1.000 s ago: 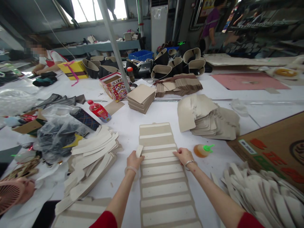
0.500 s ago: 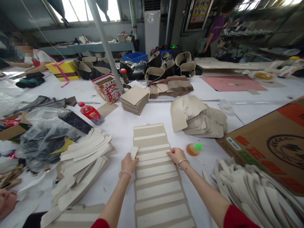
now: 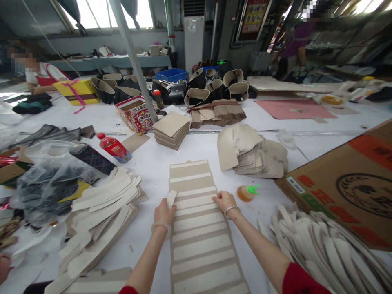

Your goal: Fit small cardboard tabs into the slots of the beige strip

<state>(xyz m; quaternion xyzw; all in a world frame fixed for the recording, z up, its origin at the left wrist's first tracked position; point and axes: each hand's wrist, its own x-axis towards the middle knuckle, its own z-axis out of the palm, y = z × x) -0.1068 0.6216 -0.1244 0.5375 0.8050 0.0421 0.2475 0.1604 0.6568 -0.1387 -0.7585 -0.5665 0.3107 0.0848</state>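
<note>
A long beige panel (image 3: 196, 188) of layered pieces lies before me, with several white strips across it in rows. My left hand (image 3: 163, 212) is closed at its left edge, and a short white strip (image 3: 172, 199) with a small hole pokes up from between thumb and fingers. At the right edge, my right hand (image 3: 226, 202) pinches the end of another white strip (image 3: 197, 203) that lies across the panel. Just right of that hand is a small glue bottle (image 3: 246, 192) with a green cap, holding amber liquid.
Fanned white strips (image 3: 107, 200) lie at left, and a heap of curved strips (image 3: 312, 241) at right by a cardboard box (image 3: 346, 183). Beyond are beige piece stacks (image 3: 171, 128), a red bottle (image 3: 113, 147) and a metal pole (image 3: 133, 53). Other people work farther back.
The whole view has shifted slightly, so things sit a little farther left. Both hands keep the same hold on the strips. A person at the back right has moved rightward.
</note>
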